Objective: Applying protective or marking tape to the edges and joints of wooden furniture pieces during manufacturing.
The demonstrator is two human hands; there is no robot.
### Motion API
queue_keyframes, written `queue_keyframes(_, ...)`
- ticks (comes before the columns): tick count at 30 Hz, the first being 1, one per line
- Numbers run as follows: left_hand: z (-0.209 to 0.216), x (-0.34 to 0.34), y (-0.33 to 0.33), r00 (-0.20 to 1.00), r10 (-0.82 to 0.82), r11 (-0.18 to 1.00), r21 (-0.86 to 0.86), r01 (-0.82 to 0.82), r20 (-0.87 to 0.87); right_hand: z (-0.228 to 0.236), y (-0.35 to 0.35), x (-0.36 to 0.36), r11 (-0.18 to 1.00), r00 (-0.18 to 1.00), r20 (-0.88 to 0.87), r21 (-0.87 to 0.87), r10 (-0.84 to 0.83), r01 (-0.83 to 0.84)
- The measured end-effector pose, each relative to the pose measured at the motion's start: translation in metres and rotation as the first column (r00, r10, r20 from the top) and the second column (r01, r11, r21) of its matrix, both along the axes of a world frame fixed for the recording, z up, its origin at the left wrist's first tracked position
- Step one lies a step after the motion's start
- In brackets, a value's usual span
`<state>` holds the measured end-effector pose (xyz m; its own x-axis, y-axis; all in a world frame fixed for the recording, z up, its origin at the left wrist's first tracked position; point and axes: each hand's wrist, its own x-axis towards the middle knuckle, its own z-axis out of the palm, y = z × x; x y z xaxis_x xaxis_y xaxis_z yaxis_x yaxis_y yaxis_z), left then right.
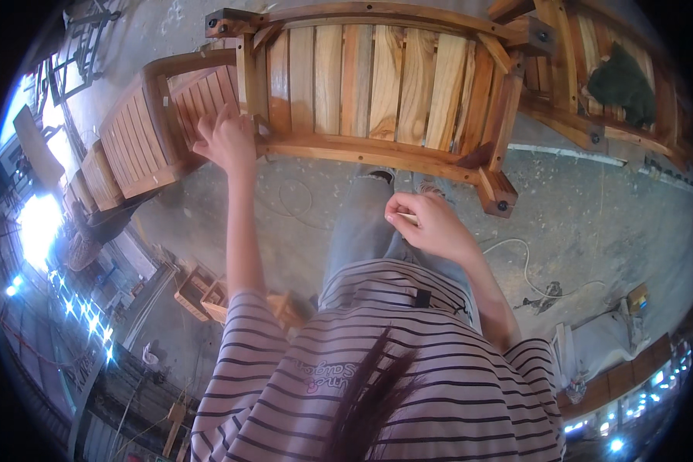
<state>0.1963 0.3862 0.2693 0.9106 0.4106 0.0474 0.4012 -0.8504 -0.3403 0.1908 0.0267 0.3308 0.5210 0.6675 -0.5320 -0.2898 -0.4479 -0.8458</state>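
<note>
An upturned piece of slatted wooden furniture (346, 81) lies in front of me, its legs and rails facing up. By its near left corner is my left hand (229, 142), fingers spread apart and nothing visible in them. Whether the fingertips touch the wood I cannot tell. Closer to my body, above the floor, my right hand (433, 225) is closed around a small pale stick-like thing (410, 219). Most of that thing is hidden by the fingers.
More slatted wooden furniture (135, 127) stands at the left. At the far right another wooden piece (550, 115) bears a dark green cloth (622, 86). A thin pale hose or cord (527, 258) curls on the concrete floor (593, 208). Wooden frames (196, 292) lie lower left.
</note>
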Motion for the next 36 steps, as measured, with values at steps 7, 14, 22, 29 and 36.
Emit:
queue_keyframes(7, -0.012, -0.007, -0.015, 0.989, 0.02, 0.999, 0.034, -0.025, 0.144, 0.005, -0.004, 0.009, 0.999, 0.999, 0.021, 0.028, 0.044, -0.045)
queue_keyframes(14, -0.008, 0.003, -0.02, 0.993, 0.121, 0.993, 0.008, -0.121, -0.004, 0.004, -0.014, 0.007, 0.99, 0.993, 0.102, 0.128, -0.065, 0.052)
queue_keyframes(22, -0.016, 0.008, 0.001, 0.987, 0.144, 0.989, -0.017, -0.145, -0.066, 0.001, -0.029, 0.003, 0.991, 0.992, 0.099, 0.116, -0.082, 0.071)
queue_keyframes(29, -0.011, 0.011, 0.073, 0.956, 0.038, 0.878, -0.447, -0.17, -0.29, 0.0, -0.04, -0.002, 0.985, 0.99, 0.062, 0.125, -0.127, 0.118)
queue_keyframes(36, -0.005, 0.021, 0.107, 0.925, 0.042, 0.483, -0.803, -0.35, -0.378, -0.001, -0.039, -0.002, 0.991, 0.995, 0.047, 0.113, -0.082, 0.077)
